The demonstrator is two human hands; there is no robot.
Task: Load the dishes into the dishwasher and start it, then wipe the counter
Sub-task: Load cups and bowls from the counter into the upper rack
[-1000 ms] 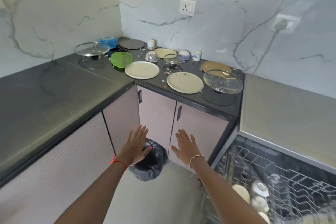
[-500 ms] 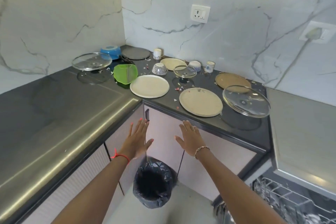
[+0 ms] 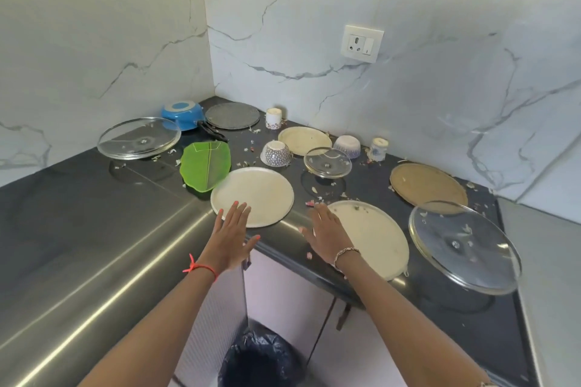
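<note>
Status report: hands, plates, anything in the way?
Left hand open, at the white plate. Right hand open, at the second plate. Neither gripped. Large glass lid close right, scraps on counter.

1. A dark L-shaped counter [image 3: 78, 214] wraps the corner under marble walls.
2. On its left run sits a large glass lid [image 3: 139, 137], with an upturned blue pan [image 3: 182, 113] and a grey round plate [image 3: 232, 115] behind it.
3. Near the front edge a green leaf-shaped dish [image 3: 206, 170] touches a white plate [image 3: 251, 195]; a second white plate [image 3: 374, 239] lies to the right.
4. Further back are a cream plate [image 3: 304, 140], a small glass lid [image 3: 327, 162], two upturned bowls [image 3: 275, 152] and two small cups [image 3: 273, 118].
5. At the right a brown plate [image 3: 427, 187] lies just behind another big glass lid [image 3: 463, 245].
6. Food scraps [image 3: 317, 198] speckle the middle.
</note>
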